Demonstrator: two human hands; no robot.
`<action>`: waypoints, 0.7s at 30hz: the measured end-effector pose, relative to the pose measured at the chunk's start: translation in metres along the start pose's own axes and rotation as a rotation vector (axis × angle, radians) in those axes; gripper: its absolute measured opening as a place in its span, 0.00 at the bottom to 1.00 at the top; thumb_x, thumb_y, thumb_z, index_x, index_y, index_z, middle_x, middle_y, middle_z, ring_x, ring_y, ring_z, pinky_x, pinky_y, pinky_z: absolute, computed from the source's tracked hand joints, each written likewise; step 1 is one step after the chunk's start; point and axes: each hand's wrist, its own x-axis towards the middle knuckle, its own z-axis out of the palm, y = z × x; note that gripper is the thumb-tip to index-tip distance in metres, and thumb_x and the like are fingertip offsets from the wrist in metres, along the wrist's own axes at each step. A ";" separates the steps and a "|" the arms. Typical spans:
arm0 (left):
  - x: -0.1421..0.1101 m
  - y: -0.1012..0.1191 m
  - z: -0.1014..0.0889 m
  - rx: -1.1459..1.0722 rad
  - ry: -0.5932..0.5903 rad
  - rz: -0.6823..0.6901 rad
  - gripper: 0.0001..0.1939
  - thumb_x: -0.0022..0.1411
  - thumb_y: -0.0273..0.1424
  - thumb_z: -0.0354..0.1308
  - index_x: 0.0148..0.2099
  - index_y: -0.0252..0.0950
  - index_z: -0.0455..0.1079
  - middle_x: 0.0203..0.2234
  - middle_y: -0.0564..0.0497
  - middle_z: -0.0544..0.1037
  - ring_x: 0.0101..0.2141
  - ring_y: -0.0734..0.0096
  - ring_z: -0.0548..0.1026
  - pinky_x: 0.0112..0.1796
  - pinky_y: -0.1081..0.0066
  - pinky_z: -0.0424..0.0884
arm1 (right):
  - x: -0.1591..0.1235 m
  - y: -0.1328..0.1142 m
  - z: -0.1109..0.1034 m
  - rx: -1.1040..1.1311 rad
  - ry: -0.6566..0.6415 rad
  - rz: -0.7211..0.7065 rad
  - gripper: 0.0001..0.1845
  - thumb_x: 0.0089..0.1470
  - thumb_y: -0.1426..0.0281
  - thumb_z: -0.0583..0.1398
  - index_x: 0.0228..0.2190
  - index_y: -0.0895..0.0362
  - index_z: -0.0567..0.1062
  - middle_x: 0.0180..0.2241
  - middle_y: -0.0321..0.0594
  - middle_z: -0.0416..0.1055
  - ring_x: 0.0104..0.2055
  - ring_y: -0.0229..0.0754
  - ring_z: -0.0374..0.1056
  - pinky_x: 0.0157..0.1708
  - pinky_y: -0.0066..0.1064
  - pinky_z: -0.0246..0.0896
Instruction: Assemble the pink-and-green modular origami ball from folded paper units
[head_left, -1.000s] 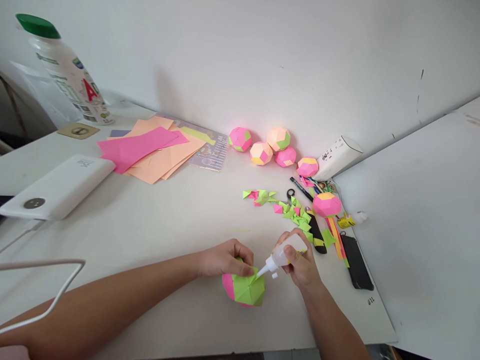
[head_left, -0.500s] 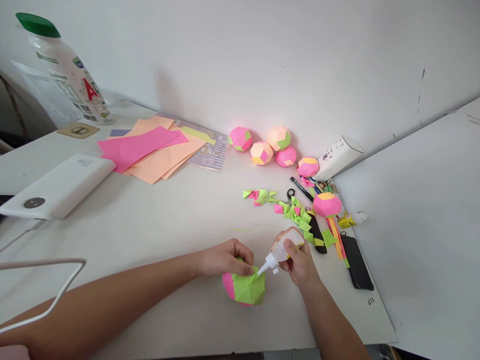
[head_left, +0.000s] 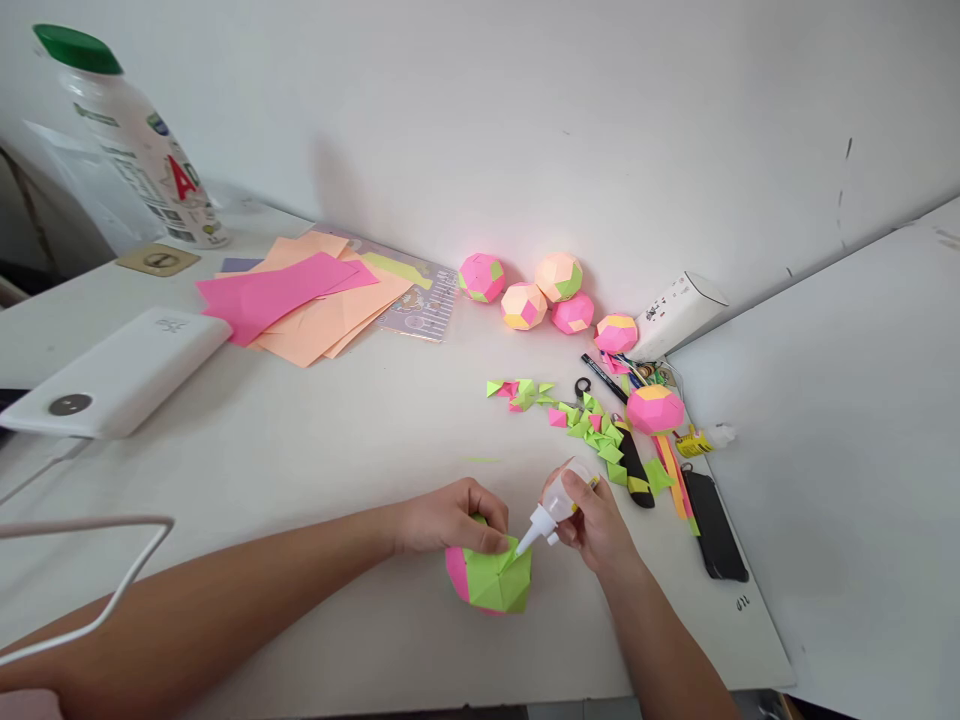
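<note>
A large red "A" (head_left: 181, 180) on the green-capped white bottle (head_left: 139, 140), smaller print (head_left: 132, 165) illegible

White counter (head_left: 360, 430) backed by a pale wall (head_left: 465, 110)
At right it is bordered by a white panel (head_left: 847, 450); dark scuffs (head_left: 849, 149) and a soft shadow (head_left: 337, 185) are seen on the wall.
</note>
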 end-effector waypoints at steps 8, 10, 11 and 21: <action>0.000 0.001 0.001 0.015 -0.014 0.008 0.08 0.49 0.32 0.62 0.23 0.33 0.71 0.21 0.55 0.66 0.25 0.75 0.62 0.28 0.73 0.59 | 0.003 0.009 -0.001 0.038 -0.061 0.061 0.23 0.51 0.53 0.59 0.19 0.59 0.69 0.08 0.28 0.56 0.09 0.28 0.48 0.08 0.20 0.40; -0.001 0.001 0.001 0.014 -0.016 0.010 0.08 0.50 0.32 0.62 0.23 0.33 0.71 0.21 0.55 0.66 0.25 0.75 0.62 0.28 0.73 0.59 | 0.004 0.011 -0.001 0.081 -0.096 0.085 0.24 0.53 0.52 0.58 0.19 0.59 0.70 0.07 0.28 0.56 0.09 0.29 0.48 0.08 0.20 0.41; -0.001 0.001 0.001 0.010 -0.016 0.010 0.08 0.50 0.32 0.62 0.23 0.33 0.71 0.21 0.55 0.66 0.25 0.75 0.62 0.28 0.73 0.59 | 0.005 0.012 -0.002 0.112 -0.115 0.096 0.24 0.53 0.52 0.57 0.20 0.59 0.70 0.08 0.28 0.56 0.09 0.29 0.48 0.08 0.20 0.42; 0.001 0.001 0.000 -0.039 0.009 0.005 0.10 0.48 0.35 0.64 0.23 0.33 0.72 0.21 0.54 0.67 0.25 0.74 0.64 0.27 0.73 0.61 | 0.013 -0.001 -0.021 0.381 0.105 -0.139 0.19 0.35 0.60 0.70 0.30 0.51 0.72 0.30 0.36 0.72 0.28 0.38 0.67 0.24 0.28 0.65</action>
